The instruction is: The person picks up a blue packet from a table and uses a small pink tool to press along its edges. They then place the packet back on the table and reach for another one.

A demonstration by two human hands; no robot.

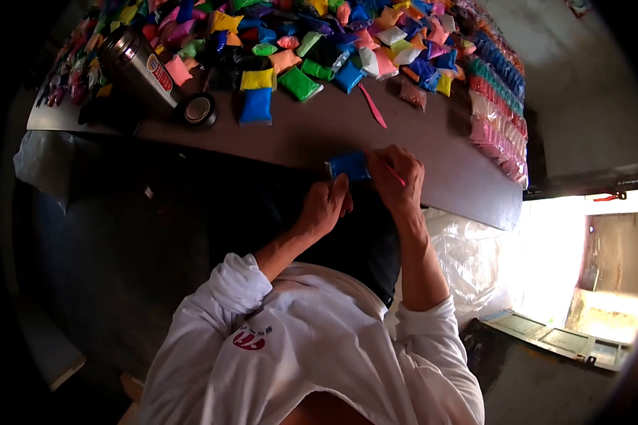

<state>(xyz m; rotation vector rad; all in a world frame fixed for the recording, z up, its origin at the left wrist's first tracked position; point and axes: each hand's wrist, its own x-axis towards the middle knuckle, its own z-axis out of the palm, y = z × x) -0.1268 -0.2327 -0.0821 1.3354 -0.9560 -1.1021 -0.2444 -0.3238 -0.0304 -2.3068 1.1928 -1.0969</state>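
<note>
My left hand point(327, 204) pinches one blue bag point(349, 166); my right hand point(402, 177), at its edge, holds one pink stick point(397, 176) tight.

- One left hand point(324, 207) and one right hand point(401, 177), two in all, are pictured.
- One blue packet point(349, 166) is held.
- Two slim pink tools are shown: one gripped tool point(393, 172), one tabletop tool point(373, 106).
- One table point(298, 138) is seen.
- One steel flask point(140, 71) and one round lid point(200, 110) are displayed.
- Dozens of colorful packets point(300, 85) are heaped, too overlapped for exact counting.
</note>
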